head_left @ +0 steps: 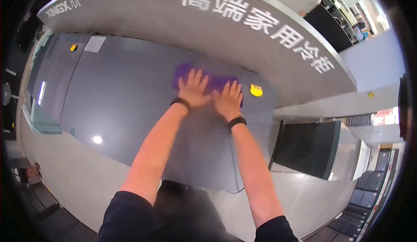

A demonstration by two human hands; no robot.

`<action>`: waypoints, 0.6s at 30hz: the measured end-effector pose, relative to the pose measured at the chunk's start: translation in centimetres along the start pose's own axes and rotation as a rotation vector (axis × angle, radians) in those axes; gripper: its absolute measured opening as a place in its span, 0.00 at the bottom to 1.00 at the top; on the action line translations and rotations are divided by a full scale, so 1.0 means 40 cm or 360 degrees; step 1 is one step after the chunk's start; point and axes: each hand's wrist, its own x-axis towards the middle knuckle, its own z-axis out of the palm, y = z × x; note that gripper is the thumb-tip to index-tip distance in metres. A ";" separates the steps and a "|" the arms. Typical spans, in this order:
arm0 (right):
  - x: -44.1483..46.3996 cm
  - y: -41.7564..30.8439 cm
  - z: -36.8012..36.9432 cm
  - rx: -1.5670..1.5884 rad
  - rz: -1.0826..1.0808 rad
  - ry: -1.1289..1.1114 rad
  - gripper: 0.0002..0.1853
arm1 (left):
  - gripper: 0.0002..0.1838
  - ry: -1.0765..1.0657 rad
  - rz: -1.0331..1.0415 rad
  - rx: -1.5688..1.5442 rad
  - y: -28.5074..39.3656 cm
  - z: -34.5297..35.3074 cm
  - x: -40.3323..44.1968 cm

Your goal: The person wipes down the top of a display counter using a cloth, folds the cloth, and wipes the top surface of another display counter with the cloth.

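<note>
Glossy dark grey, a long flat top point(117, 98) stretches across the scene. On its far side, right of the middle, lies a purple cloth point(213, 83), bunched and slightly blurred. The left hand point(194, 89) rests palm down on the cloth's left part, fingers straight and spread; the right hand point(227, 99) lies likewise on its right part, fingers extended, thumbs near each other. Each wrist wears a black band. Just right of the cloth sits a yellow tag point(256, 90). A thin cable point(236, 172) runs down left of the right forearm. Behind the cloth rises a grey sign board point(143, 11) with white Chinese characters. Far left are a pale sheet point(95, 44) and another yellow tag point(73, 47); to the right stands a black-topped cabinet point(306, 148).
</note>
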 end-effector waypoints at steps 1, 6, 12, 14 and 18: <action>-0.044 0.012 0.005 -0.0017 -0.0049 0.0033 0.39 | 0.47 0.0018 0.0004 0.0017 0.007 0.020 -0.040; -0.309 0.040 -0.040 0.0055 -0.0086 0.0070 0.38 | 0.48 -0.0050 0.0008 0.0055 0.069 0.112 -0.260; -0.679 0.154 -0.067 0.0223 -0.0140 0.0197 0.39 | 0.46 0.0016 -0.0016 0.0063 0.213 0.282 -0.571; -0.786 0.202 -0.077 0.0202 -0.0167 0.0175 0.39 | 0.46 0.0102 0.0014 0.0091 0.264 0.345 -0.667; -0.928 0.287 -0.109 0.0220 -0.0263 0.0125 0.40 | 0.50 0.0115 -0.0005 0.0050 0.350 0.442 -0.779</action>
